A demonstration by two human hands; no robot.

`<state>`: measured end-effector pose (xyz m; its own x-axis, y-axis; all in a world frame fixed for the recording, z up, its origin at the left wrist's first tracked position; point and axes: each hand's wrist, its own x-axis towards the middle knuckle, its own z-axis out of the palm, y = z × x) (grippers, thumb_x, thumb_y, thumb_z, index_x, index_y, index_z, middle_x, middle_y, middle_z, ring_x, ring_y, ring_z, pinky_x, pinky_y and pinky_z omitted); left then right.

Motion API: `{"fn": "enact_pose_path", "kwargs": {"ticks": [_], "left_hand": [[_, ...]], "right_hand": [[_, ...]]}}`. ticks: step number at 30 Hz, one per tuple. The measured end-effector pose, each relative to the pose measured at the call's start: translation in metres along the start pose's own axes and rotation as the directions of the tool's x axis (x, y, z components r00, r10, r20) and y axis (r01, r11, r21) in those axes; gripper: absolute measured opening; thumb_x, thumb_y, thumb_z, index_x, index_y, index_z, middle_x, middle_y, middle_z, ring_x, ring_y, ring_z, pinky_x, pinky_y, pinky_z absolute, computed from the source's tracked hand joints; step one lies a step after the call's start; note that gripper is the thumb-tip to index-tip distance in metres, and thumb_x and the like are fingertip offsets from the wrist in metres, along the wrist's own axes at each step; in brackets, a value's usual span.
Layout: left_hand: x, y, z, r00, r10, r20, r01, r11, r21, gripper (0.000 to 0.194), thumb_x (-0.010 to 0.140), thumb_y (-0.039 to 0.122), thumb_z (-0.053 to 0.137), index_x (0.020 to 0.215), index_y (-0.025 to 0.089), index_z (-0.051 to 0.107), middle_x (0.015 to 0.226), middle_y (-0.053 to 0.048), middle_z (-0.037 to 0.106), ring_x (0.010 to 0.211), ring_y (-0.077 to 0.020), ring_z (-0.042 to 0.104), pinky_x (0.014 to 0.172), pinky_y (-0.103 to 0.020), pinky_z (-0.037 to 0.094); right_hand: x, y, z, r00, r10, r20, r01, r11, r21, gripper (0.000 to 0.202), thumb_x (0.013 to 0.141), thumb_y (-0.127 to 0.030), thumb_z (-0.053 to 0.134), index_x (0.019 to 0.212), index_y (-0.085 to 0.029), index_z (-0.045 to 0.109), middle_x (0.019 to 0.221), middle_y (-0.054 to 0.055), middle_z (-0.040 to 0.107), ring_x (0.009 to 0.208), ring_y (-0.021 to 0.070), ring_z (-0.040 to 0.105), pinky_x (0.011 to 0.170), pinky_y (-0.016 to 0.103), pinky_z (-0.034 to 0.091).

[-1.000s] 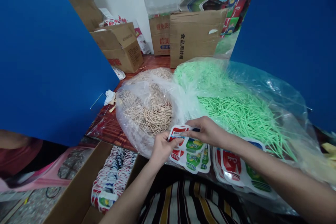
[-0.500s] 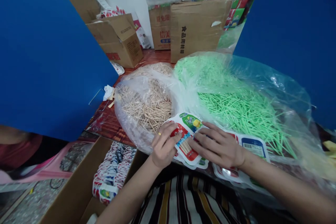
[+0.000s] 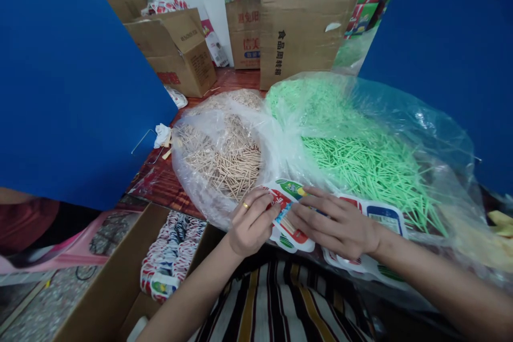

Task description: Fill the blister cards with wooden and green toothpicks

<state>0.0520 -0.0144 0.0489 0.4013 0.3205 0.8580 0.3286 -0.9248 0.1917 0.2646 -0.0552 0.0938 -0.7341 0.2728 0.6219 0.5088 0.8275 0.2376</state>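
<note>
A printed red, white and green package [image 3: 286, 197] with pale sticks in its window lies between my two hands at the table's front edge. My left hand [image 3: 251, 223], with a gold ring, has its bent fingers on the package's left side. Over its right side rests my right hand [image 3: 334, 223], fingers long and side by side. More packages [image 3: 387, 219] lie under and to the right of my right hand. Beyond my hands are a clear bag of beige sticks [image 3: 238, 168] and one of green sticks [image 3: 368, 168].
Blue panels [image 3: 72, 80] stand at both sides. Cardboard boxes [image 3: 302, 32] line the back of the red-brown table [image 3: 160, 187]. An open carton [image 3: 116, 272] at the lower left holds stacked packages [image 3: 170, 256]. Part of another person [image 3: 26, 222] shows at the left edge.
The view has tilted slightly downward. My right hand covers a little more of the package, and the package sits a bit differently between my hands.
</note>
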Motion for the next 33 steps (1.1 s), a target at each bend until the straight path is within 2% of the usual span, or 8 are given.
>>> {"fn": "enact_pose_path", "kwargs": {"ticks": [8, 11, 13, 15, 18, 24, 29, 33], "left_hand": [[-0.006, 0.003, 0.000, 1.000, 0.004, 0.002, -0.004, 1.000, 0.012, 0.024, 0.083, 0.006, 0.049, 0.097, 0.017, 0.065, 0.093, -0.010, 0.069, 0.097, -0.0210, 0.062, 0.087, -0.044, 0.054], [-0.010, 0.003, -0.005, 0.995, -0.098, 0.030, 0.099, 0.995, -0.033, 0.027, 0.083, 0.004, 0.046, 0.097, 0.017, 0.065, 0.092, -0.009, 0.068, 0.092, -0.0196, 0.062, 0.084, -0.041, 0.054], [-0.015, 0.001, -0.011, 0.970, -0.226, 0.085, 0.234, 0.967, -0.103, 0.027, 0.082, 0.003, 0.045, 0.094, 0.017, 0.065, 0.088, -0.008, 0.067, 0.086, -0.0179, 0.062, 0.078, -0.037, 0.054], [-0.022, -0.001, -0.019, 0.917, -0.373, 0.141, 0.394, 0.902, -0.178, 0.025, 0.081, 0.002, 0.046, 0.089, 0.016, 0.065, 0.083, -0.007, 0.066, 0.080, -0.0163, 0.062, 0.073, -0.031, 0.052], [-0.033, -0.005, -0.031, 0.786, -0.581, 0.213, 0.618, 0.744, -0.252, 0.019, 0.079, 0.003, 0.050, 0.081, 0.015, 0.065, 0.079, -0.005, 0.064, 0.076, -0.0153, 0.061, 0.070, -0.027, 0.048], [-0.054, -0.018, -0.041, 0.462, -0.852, 0.245, 0.869, 0.381, -0.315, 0.013, 0.075, 0.019, 0.067, 0.065, 0.015, 0.059, 0.065, 0.000, 0.058, 0.065, -0.0134, 0.054, 0.063, -0.024, 0.042], [-0.060, -0.031, -0.044, 0.376, -0.885, 0.274, 0.887, 0.258, -0.384, 0.013, 0.074, 0.021, 0.068, 0.064, 0.014, 0.061, 0.062, 0.002, 0.056, 0.061, -0.0121, 0.051, 0.059, -0.022, 0.040], [-0.059, -0.038, -0.045, 0.334, -0.895, 0.295, 0.890, 0.196, -0.412, 0.013, 0.070, 0.022, 0.071, 0.063, 0.014, 0.063, 0.063, 0.001, 0.058, 0.062, -0.0127, 0.053, 0.060, -0.022, 0.042]], "right_hand": [[0.002, 0.001, 0.001, 0.999, -0.031, 0.009, 0.031, 1.000, 0.000, 0.027, 0.090, -0.010, 0.036, 0.098, -0.011, 0.062, 0.087, 0.008, 0.066, 0.090, 0.0191, 0.061, 0.097, 0.047, 0.047], [0.004, 0.004, 0.002, 0.996, 0.043, 0.082, -0.051, 0.994, 0.095, 0.022, 0.092, -0.026, 0.047, 0.102, -0.012, 0.061, 0.084, 0.007, 0.065, 0.087, 0.0183, 0.060, 0.092, 0.043, 0.049], [0.010, 0.010, 0.006, 0.978, 0.154, 0.141, -0.187, 0.944, 0.273, 0.035, 0.090, -0.043, 0.048, 0.102, -0.013, 0.061, 0.080, 0.007, 0.064, 0.082, 0.0172, 0.059, 0.082, 0.036, 0.051], [0.019, 0.020, 0.014, 0.924, 0.316, 0.214, -0.381, 0.810, 0.446, 0.038, 0.092, -0.046, 0.041, 0.097, -0.015, 0.063, 0.081, 0.007, 0.064, 0.078, 0.0154, 0.059, 0.073, 0.029, 0.050], [0.037, 0.043, 0.043, 0.773, 0.528, 0.352, -0.634, 0.621, 0.461, 0.031, 0.094, -0.035, 0.042, 0.088, -0.015, 0.066, 0.081, 0.006, 0.065, 0.073, 0.0136, 0.060, 0.067, 0.025, 0.045], [0.072, 0.093, 0.140, 0.547, 0.516, 0.659, -0.743, 0.662, 0.099, 0.018, 0.084, -0.021, 0.054, 0.085, -0.014, 0.070, 0.090, 0.007, 0.070, 0.084, 0.0162, 0.062, 0.075, 0.022, 0.041], [0.101, 0.110, 0.199, 0.385, 0.599, 0.702, -0.787, 0.610, -0.090, 0.021, 0.086, -0.020, 0.052, 0.083, -0.007, 0.069, 0.092, 0.016, 0.069, 0.091, 0.0217, 0.063, 0.079, 0.028, 0.043], [0.114, 0.115, 0.218, 0.307, 0.568, 0.764, -0.797, 0.592, -0.120, 0.025, 0.088, -0.033, 0.056, 0.098, -0.011, 0.063, 0.100, 0.007, 0.065, 0.090, 0.0176, 0.062, 0.081, 0.036, 0.050]]}}
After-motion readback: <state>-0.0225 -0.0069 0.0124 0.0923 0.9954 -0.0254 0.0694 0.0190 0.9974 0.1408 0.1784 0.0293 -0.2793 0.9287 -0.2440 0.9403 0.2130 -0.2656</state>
